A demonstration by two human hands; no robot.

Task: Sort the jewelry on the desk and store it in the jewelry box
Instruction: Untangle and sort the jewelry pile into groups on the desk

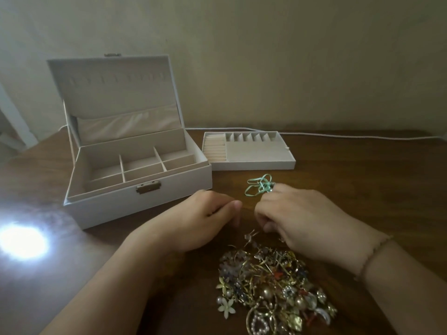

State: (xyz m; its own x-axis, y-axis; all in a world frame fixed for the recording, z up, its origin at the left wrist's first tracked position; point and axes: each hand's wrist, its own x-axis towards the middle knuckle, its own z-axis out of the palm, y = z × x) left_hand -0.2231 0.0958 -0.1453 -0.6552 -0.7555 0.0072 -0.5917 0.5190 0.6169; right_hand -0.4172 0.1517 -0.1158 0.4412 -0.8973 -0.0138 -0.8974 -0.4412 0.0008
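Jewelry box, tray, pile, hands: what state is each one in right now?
Jewelry box: lid open, compartments bare.
Removable tray: out of the box, on the desk.
Jewelry pile: tangled, unsorted.
Green ribbon: loose by the right fingers.
Left hand: fingers curled, pinching something fine.
Right hand: likewise pinching.

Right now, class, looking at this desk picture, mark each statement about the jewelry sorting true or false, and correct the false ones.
1. The jewelry box lid is closed. False: it stands open.
2. The removable tray sits on the desk right of the box. True.
3. The box compartments are full of jewelry. False: they look empty.
4. The jewelry pile lies near the person, below both hands. True.
5. The green ribbon lies beyond the right hand. True.
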